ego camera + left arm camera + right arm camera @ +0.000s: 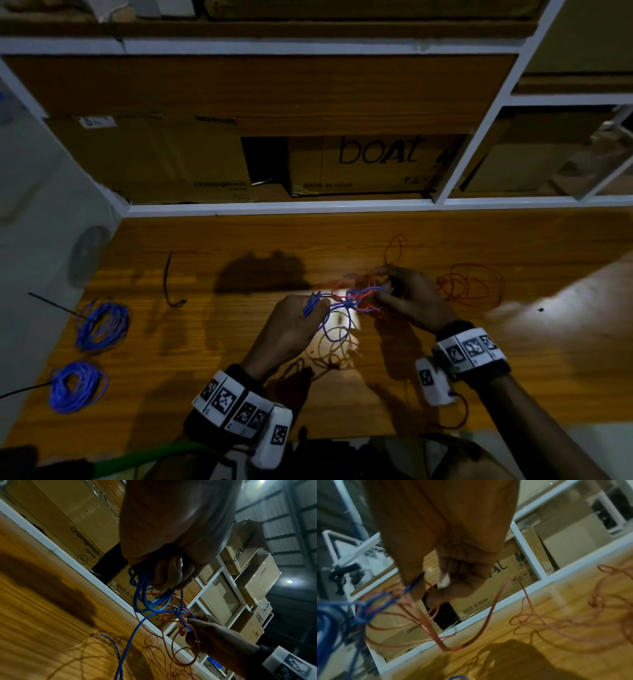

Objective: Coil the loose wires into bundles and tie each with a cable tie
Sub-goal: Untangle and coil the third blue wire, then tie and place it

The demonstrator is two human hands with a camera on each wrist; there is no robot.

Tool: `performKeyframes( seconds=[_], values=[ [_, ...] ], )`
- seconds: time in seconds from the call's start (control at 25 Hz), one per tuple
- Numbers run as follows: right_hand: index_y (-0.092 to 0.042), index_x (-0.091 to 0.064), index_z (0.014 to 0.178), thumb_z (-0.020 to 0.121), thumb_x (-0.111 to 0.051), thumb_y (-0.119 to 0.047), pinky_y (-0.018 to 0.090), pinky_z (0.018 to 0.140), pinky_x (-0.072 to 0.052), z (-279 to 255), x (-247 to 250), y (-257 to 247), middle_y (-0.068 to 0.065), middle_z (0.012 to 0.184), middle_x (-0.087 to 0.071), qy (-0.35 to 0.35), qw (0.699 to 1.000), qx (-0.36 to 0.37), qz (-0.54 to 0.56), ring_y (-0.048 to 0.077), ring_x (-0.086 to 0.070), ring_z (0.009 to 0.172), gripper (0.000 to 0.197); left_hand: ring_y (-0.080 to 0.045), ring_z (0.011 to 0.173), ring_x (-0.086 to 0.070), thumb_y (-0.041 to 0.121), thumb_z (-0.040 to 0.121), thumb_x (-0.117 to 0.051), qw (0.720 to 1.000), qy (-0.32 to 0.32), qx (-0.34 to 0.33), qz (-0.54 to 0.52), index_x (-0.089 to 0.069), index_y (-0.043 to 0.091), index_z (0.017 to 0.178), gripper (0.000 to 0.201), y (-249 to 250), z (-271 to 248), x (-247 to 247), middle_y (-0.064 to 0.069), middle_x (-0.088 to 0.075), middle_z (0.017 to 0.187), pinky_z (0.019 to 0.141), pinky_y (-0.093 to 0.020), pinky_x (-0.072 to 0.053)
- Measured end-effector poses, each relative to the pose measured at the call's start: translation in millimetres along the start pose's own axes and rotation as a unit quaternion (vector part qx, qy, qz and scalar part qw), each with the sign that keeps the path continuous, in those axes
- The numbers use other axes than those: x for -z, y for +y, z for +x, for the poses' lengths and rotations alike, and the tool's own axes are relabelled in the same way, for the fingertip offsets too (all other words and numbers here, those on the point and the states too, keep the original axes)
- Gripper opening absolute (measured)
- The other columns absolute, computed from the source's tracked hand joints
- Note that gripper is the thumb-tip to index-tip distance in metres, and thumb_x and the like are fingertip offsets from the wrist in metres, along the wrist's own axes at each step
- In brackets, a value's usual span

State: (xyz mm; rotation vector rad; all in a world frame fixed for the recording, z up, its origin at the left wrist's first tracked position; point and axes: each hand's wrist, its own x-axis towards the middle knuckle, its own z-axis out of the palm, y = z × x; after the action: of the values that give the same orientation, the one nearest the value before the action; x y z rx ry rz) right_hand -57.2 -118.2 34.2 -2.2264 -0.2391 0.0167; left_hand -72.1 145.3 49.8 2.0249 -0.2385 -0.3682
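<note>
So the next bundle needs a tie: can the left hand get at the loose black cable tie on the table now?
Probably not yet: the left hand grips blue wire tangled with red; the cable tie lies unobstructed.

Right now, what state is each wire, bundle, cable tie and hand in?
Upper blue bundle: coiled, tied, on the table.
Lower blue bundle: coiled, tied, on the table.
Spare cable tie: lying loose, unused.
Blue wire: partly looped, tangled with red wire.
Red wire: loose, uncoiled.
Left hand: grips blue loops.
Right hand: pinches the tangle.
</note>
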Motion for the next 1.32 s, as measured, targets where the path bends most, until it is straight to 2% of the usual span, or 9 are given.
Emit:
performKeyframes(
  seconds=[0.12, 0.24, 0.4, 0.64, 0.8, 0.88, 1.04, 1.2, 1.32],
  values=[
    [-0.027, -0.06, 0.131, 0.091, -0.073, -0.015, 0.014, 0.062, -0.047, -5.0, -5.1, -6.9, -0.007, 0.082, -0.07, -0.018, 0.998, 0.042, 0.033, 0.004, -0.067, 0.072, 0.044, -0.012, 0.045, -0.032, 0.036, 0.103, -0.052, 1.0, 0.007, 0.013, -0.013, -0.045, 0.019, 0.06, 0.046, -5.0, 0.4, -7.6, 0.0, -0.035, 0.053, 0.054, -0.032, -0.026],
    [-0.036, -0.065, 0.126, 0.095, -0.061, -0.041, 0.022, 0.054, -0.051, -8.2, -8.5, -24.5, -0.016, 0.087, -0.071, -0.072, 0.994, 0.06, -0.052, 0.0, -0.066, 0.07, 0.032, -0.009, 0.043, -0.031, 0.036, 0.103, -0.052, 0.999, 0.027, 0.028, -0.01, -0.044, 0.021, 0.059, 0.047, -4.8, 0.6, -8.9, 0.003, -0.036, 0.052, 0.054, -0.032, -0.025],
    [-0.037, -0.069, 0.118, 0.094, -0.031, -0.062, 0.028, 0.047, -0.042, -4.3, -9.8, -33.1, -0.007, 0.068, -0.068, -0.073, 0.97, 0.085, -0.214, 0.004, -0.052, 0.049, 0.052, -0.008, 0.044, -0.029, 0.032, 0.103, -0.053, 0.999, 0.033, 0.013, 0.005, -0.039, 0.021, 0.059, 0.048, -4.7, -2.0, -9.6, 0.004, -0.033, 0.053, 0.053, -0.033, -0.023],
    [-0.035, -0.07, 0.11, 0.088, -0.048, -0.064, 0.037, 0.063, -0.058, 12.3, -20.3, -47.7, -0.008, 0.081, -0.072, -0.123, 0.929, 0.078, -0.341, 0.009, -0.064, 0.069, 0.042, -0.008, 0.042, -0.028, 0.031, 0.104, -0.052, 0.999, 0.04, 0.002, 0.021, -0.038, 0.021, 0.059, 0.048, 2.7, -3.1, -15.2, 0.005, -0.032, 0.052, 0.05, -0.029, -0.023],
    [-0.034, -0.073, 0.069, 0.086, -0.065, -0.044, 0.036, 0.055, -0.053, 20.4, -25.8, -42.2, -0.011, 0.064, -0.067, -0.155, 0.976, 0.004, -0.155, 0.005, -0.057, 0.054, 0.021, -0.009, 0.042, -0.03, 0.031, 0.103, -0.052, 0.996, 0.053, -0.026, 0.062, -0.037, 0.023, 0.057, 0.049, 2.0, -5.9, -14.7, 0.006, -0.032, 0.05, 0.049, -0.028, -0.022],
    [-0.032, -0.07, 0.054, 0.093, -0.066, -0.039, 0.03, 0.049, -0.041, 23.2, -30.3, -36.4, -0.009, 0.049, -0.059, -0.127, 0.987, -0.096, 0.002, 0.008, -0.048, 0.045, 0.04, -0.01, 0.043, -0.034, 0.035, 0.103, -0.05, 0.991, 0.048, -0.056, 0.109, -0.042, 0.023, 0.059, 0.046, -0.8, -8.6, -15.5, 0.004, -0.037, 0.051, 0.049, -0.025, -0.023],
    [-0.009, -0.073, 0.063, 0.086, -0.074, -0.046, 0.021, 0.044, -0.035, 26.2, -42.7, -27.4, 0.0, 0.049, -0.059, -0.163, 0.965, -0.205, 0.023, 0.007, -0.045, 0.038, 0.044, -0.011, 0.046, -0.037, 0.043, 0.102, -0.042, 0.965, 0.015, -0.127, 0.23, -0.054, 0.019, 0.078, 0.036, -5.5, -15.9, -24.4, 0.004, -0.043, 0.057, 0.048, -0.025, -0.025],
    [-0.02, -0.068, 0.045, 0.09, -0.07, -0.009, 0.022, 0.042, -0.039, 23.9, -45.2, -23.8, -0.007, 0.044, -0.059, -0.21, 0.95, -0.221, 0.071, 0.002, -0.048, 0.036, 0.046, -0.012, 0.047, -0.042, 0.045, 0.101, -0.039, 0.96, 0.015, -0.126, 0.249, -0.053, 0.02, 0.078, 0.037, -10.7, -19.1, -28.2, 0.001, -0.049, 0.06, 0.047, -0.022, -0.025],
    [-0.016, -0.064, 0.061, 0.102, -0.054, -0.014, 0.019, 0.042, -0.04, 21.2, -35.6, -27.2, -0.003, 0.05, -0.054, -0.126, 0.943, -0.265, 0.159, 0.007, -0.05, 0.043, 0.042, -0.011, 0.047, -0.038, 0.04, 0.102, -0.043, 0.969, 0.023, -0.103, 0.222, -0.045, 0.027, 0.071, 0.034, -12.7, -20.5, -24.0, 0.005, -0.042, 0.057, 0.048, -0.02, -0.022]
  ],
)
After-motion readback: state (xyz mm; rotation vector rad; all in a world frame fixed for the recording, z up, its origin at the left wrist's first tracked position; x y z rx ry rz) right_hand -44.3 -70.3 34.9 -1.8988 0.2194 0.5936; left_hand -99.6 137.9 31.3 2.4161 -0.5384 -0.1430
